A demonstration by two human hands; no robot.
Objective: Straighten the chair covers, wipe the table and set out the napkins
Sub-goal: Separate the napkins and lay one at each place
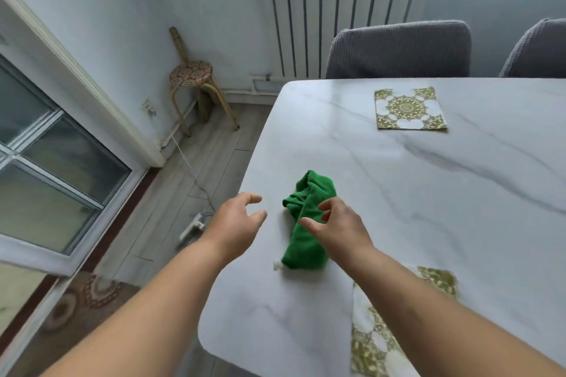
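Head cam had the green cloth (307, 223) bunched at the table's (428, 193) 7 o'clock, right hand (338, 228) spread over it, left hand (237, 217) open beside; careless grab could've dragged the near napkin (376, 343) off the edge

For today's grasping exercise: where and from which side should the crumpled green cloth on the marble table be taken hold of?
Grip the crumpled green cloth at its bunched far end, coming from above. The raised folds there give fingers purchase, whereas the near end lies flatter on the white marble table. The right hand already hovers over it.

A crumpled green cloth (307, 220) lies on the marble worktop (428, 193). The right hand (340, 223) hovers over it with loose fingers, and the left hand (235, 220) is spread just beside it.
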